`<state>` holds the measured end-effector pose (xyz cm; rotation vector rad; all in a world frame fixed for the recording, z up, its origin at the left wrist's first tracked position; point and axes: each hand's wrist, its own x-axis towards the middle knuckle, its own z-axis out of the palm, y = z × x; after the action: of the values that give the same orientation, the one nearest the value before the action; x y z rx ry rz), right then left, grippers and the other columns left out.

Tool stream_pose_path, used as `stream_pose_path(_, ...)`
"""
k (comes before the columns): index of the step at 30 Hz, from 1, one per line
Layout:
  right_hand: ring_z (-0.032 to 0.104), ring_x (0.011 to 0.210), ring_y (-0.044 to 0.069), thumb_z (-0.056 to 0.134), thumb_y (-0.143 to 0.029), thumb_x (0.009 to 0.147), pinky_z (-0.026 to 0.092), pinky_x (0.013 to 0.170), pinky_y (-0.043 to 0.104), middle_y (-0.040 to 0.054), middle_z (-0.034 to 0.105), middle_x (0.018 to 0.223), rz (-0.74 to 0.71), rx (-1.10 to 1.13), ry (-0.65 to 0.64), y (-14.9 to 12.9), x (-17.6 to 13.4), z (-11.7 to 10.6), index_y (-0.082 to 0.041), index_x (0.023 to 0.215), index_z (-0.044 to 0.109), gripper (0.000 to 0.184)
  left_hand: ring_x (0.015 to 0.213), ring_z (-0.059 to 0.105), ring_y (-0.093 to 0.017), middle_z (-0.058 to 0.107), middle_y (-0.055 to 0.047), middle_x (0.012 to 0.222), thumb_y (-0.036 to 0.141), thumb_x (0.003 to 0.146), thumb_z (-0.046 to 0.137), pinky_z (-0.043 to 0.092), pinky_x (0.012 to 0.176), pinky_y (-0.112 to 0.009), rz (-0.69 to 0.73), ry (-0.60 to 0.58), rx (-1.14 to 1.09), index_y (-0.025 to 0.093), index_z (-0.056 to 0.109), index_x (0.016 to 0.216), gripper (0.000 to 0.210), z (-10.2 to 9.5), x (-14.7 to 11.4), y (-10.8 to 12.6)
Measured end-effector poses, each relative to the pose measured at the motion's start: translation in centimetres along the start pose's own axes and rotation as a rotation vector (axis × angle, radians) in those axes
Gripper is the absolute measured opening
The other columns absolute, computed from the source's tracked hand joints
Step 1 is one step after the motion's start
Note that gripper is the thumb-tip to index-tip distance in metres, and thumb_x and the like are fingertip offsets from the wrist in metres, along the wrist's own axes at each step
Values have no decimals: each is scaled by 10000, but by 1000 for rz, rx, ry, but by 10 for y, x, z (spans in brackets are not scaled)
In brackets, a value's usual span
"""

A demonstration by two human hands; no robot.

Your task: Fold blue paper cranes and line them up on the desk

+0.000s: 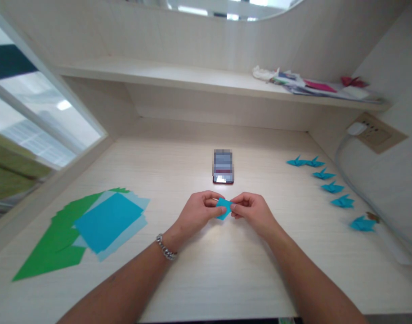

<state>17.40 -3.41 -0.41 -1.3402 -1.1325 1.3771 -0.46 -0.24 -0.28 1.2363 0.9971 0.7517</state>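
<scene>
A small folded piece of blue paper (222, 210) is held up between both hands over the middle of the desk. My left hand (202, 208) pinches its left side, the thumb lying across the front. At the right corner, the thumb and fingers of my right hand (251, 209) grip the paper. Just beyond the hands lies a phone (223, 166) with a lit, blurred screen. Off to the left, a stack of blue paper sheets (109, 220) partly covers fanned green paper (51, 247). Several folded blue paper cranes (332, 186) stand in a curved row on the right.
A pale wooden desk (179, 279) runs beneath a shelf (192, 77) that bears papers (320, 85) at its right end. From a wall socket (378, 132), a grey cable (344, 166) trails down the right side, near a white strip (393, 243).
</scene>
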Motion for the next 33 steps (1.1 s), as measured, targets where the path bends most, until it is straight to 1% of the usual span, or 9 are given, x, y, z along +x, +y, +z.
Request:
stream_pose_path(5,623,555,129,750,-259,636,516,563,265,23,673,603,0,39,9,2,0,0,-137,756,688,182,639,651,-150,723,-69,729,151,645,760,506,609,-262,-2,-13,-40,132,685,783,158,-1,0,0)
stream_pose_path(8,633,550,137,771,-270,615,519,554,268,26,678,592,5,61,11,2,0,-1,-138,749,698,201,611,621,-129,703,-41,695,157,649,759,499,598,-251,10,-16,-58,133,704,775,140,-2,1,0)
stream_pose_path(12,640,546,143,789,-276,598,526,557,275,24,681,584,18,112,-7,2,-1,-1,-147,758,710,220,634,606,-124,692,-36,705,160,672,736,498,605,-244,13,-29,-71,134,729,784,115,-3,1,-1)
stream_pose_path(16,654,580,142,776,-261,616,538,589,280,35,703,636,35,180,-49,0,-2,-1,-156,791,714,214,629,601,-124,681,-33,695,161,679,727,493,573,-231,20,-16,-105,137,723,756,80,-3,1,-3)
stream_pose_path(22,649,544,143,769,-212,603,533,561,268,39,697,594,31,222,7,-2,-3,1,-146,766,719,183,589,592,-114,663,-20,654,163,689,717,481,534,-216,33,-26,-135,140,717,725,42,-1,0,-2)
stream_pose_path(27,656,551,143,772,-192,595,531,551,256,38,704,626,73,296,-7,-3,-3,2,-149,770,702,194,572,586,-110,659,-17,631,161,687,719,469,532,-215,74,-24,-127,140,717,688,21,-1,0,-1)
stream_pose_path(33,652,537,145,778,-182,587,528,538,248,39,692,591,57,319,46,-6,-5,5,-141,716,687,163,546,568,-98,636,-5,580,136,711,688,447,541,-211,148,-42,-108,139,713,654,63,0,-3,5)
